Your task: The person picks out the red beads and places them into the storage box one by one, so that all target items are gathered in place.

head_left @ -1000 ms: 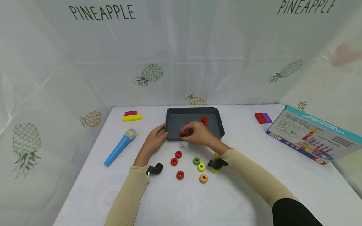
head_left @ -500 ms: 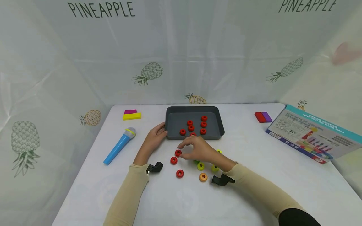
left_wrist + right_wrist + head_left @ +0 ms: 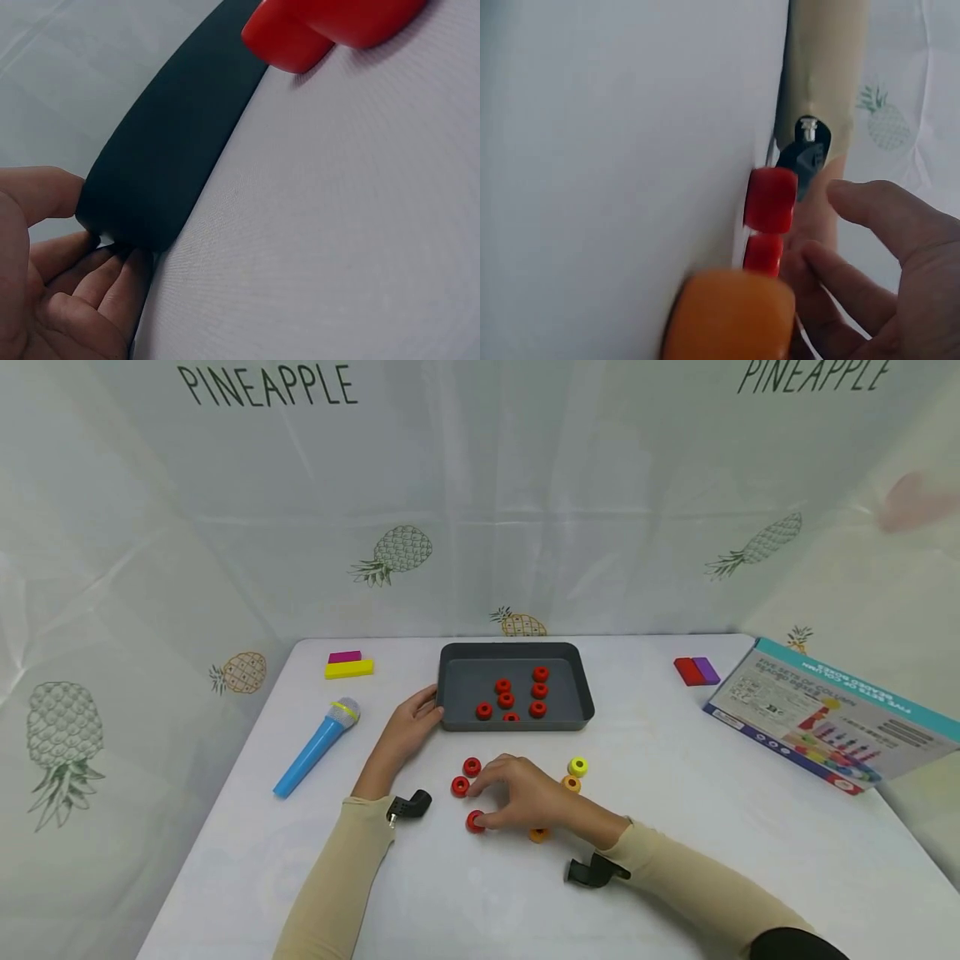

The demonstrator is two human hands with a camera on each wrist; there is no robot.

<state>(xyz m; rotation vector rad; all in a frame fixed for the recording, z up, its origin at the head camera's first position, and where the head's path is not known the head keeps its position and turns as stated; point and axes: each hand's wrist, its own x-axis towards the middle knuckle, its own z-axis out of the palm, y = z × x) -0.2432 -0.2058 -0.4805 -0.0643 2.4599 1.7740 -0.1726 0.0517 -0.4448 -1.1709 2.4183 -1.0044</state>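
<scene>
A dark grey tray (image 3: 450,693) holds several red rings (image 3: 506,699). My left hand (image 3: 431,710) grips its near left corner; in the left wrist view the thumb and fingers (image 3: 90,281) clasp the tray's edge (image 3: 165,165). My right hand (image 3: 480,802) hovers low over the loose rings in front of the tray, fingers loosely spread, thumb touching the nearest red ring (image 3: 476,821). Two more red rings (image 3: 472,766) (image 3: 460,786) lie by its fingertips. In the right wrist view two red rings (image 3: 770,199) sit just beyond my fingers (image 3: 832,270), which are not closed on them.
Yellow (image 3: 577,767) and orange (image 3: 572,783) rings lie right of my hand; another orange ring (image 3: 538,835) peeks from under it. A blue toy microphone (image 3: 318,747), yellow and pink blocks (image 3: 350,665), red and purple blocks (image 3: 697,671) and a printed box (image 3: 832,714) are around.
My right hand came out of the tray, leaving a red ring there, and moved toward me to the nearest loose red ring. The left hand stayed on the tray corner.
</scene>
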